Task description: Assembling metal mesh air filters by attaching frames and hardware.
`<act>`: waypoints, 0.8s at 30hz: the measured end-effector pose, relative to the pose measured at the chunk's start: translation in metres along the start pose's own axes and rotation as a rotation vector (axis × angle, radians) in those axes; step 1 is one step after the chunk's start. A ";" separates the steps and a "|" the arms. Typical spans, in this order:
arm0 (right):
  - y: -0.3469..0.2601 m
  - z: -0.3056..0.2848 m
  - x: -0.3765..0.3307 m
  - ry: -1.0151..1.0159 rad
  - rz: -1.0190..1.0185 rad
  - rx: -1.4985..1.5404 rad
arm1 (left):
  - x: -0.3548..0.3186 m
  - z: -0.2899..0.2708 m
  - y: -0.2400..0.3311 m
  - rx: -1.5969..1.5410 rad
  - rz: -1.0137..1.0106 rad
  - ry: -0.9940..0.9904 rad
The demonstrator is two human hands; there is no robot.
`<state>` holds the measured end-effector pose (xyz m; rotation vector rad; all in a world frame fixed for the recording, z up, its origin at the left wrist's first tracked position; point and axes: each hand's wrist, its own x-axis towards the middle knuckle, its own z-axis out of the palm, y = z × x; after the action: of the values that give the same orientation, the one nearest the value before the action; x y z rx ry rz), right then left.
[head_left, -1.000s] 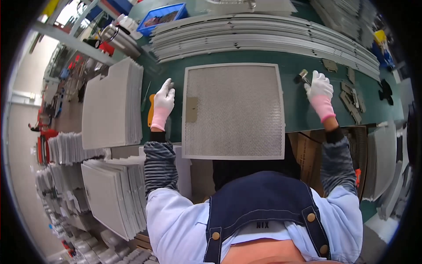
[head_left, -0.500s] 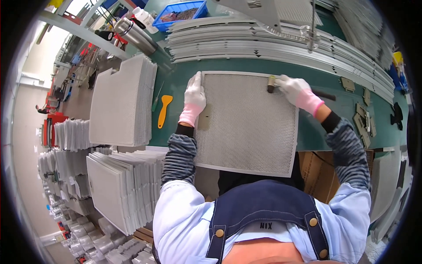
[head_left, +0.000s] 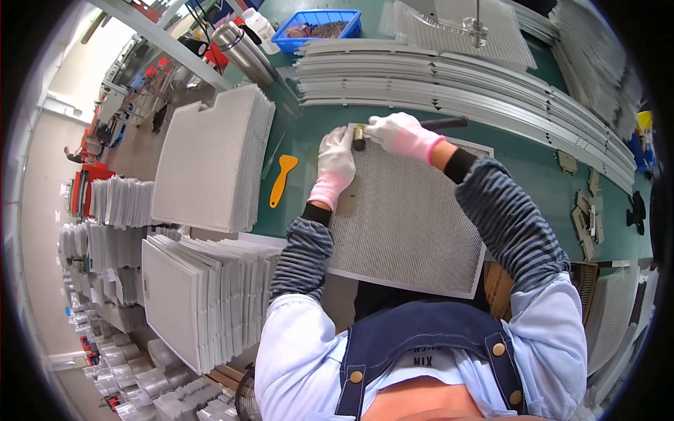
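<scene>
One blue bin of dark small parts sits at the green workbench's far edge, amid stacked filters in a workshop. Flat on the bench lies the mesh filter panel; left hand presses its corner, right hand grips a hammer lying crosswise.
</scene>
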<state>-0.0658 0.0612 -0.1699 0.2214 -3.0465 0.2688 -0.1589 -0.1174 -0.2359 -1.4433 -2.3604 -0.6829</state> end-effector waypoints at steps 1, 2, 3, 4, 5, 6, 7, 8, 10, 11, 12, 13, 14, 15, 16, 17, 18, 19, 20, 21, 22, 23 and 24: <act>0.007 -0.002 -0.013 0.016 -0.005 -0.018 | 0.002 0.002 0.002 0.112 0.006 -0.029; 0.019 -0.004 -0.032 0.017 0.051 -0.095 | 0.008 0.001 0.009 0.099 0.016 -0.020; 0.024 -0.014 -0.055 0.084 0.095 -0.056 | 0.011 -0.007 0.015 0.171 0.010 -0.115; 0.038 -0.023 -0.084 0.086 0.156 -0.068 | 0.016 -0.013 0.024 0.234 0.008 -0.207; 0.043 -0.038 -0.112 0.072 0.216 -0.105 | 0.019 -0.019 0.026 0.307 -0.020 -0.248; 0.062 -0.040 -0.148 0.179 0.253 -0.107 | 0.027 -0.019 0.031 0.287 -0.018 -0.233; 0.078 -0.046 -0.182 0.263 0.278 -0.097 | 0.035 -0.020 0.034 0.297 -0.020 -0.276; 0.091 -0.048 -0.216 0.285 0.400 -0.143 | 0.040 -0.021 0.036 0.305 -0.027 -0.324; 0.081 -0.054 -0.258 0.241 0.543 -0.299 | 0.051 -0.031 0.027 0.265 -0.026 -0.393; 0.049 -0.058 -0.265 0.267 0.586 -0.365 | 0.056 -0.036 0.020 0.215 -0.038 -0.459; 0.033 -0.046 -0.279 0.390 0.453 -0.334 | 0.062 -0.040 0.014 0.162 -0.047 -0.519; -0.023 -0.057 -0.265 0.319 0.317 -0.174 | 0.052 -0.044 -0.019 -0.014 -0.067 -0.450; -0.061 -0.059 -0.266 0.274 0.134 -0.001 | 0.044 -0.045 -0.039 -0.201 -0.052 -0.362; -0.085 -0.035 -0.292 0.190 0.202 0.045 | 0.049 -0.055 -0.030 -0.572 -0.233 -0.415; -0.114 -0.023 -0.297 0.071 0.125 0.123 | 0.036 -0.058 -0.038 -0.707 -0.296 -0.292; -0.136 0.003 -0.297 -0.023 0.124 0.090 | 0.016 -0.059 -0.043 -0.682 -0.333 -0.222; -0.152 0.010 -0.290 -0.028 0.118 0.010 | -0.010 -0.066 -0.047 -0.651 -0.374 -0.149; -0.148 0.022 -0.294 0.062 0.106 -0.095 | -0.024 -0.077 -0.038 -0.622 -0.394 -0.177; -0.138 0.038 -0.294 0.160 0.073 -0.178 | -0.039 -0.095 -0.030 -0.560 -0.373 -0.206; -0.135 0.026 -0.293 0.209 0.004 -0.107 | -0.054 -0.114 -0.023 -0.621 -0.392 -0.205; -0.133 0.000 -0.293 0.255 -0.078 -0.021 | -0.075 -0.131 -0.023 -0.602 -0.345 -0.097; -0.123 -0.025 -0.298 0.276 -0.112 0.023 | -0.082 -0.146 -0.018 -0.663 -0.286 0.059; -0.095 -0.031 -0.325 0.138 0.569 0.608 | -0.075 -0.166 0.003 -0.787 -0.437 0.047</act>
<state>0.2712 0.0185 -0.1515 -0.6164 -2.7240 1.1778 -0.1222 -0.2615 -0.1312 -1.0941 -2.5037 -1.8932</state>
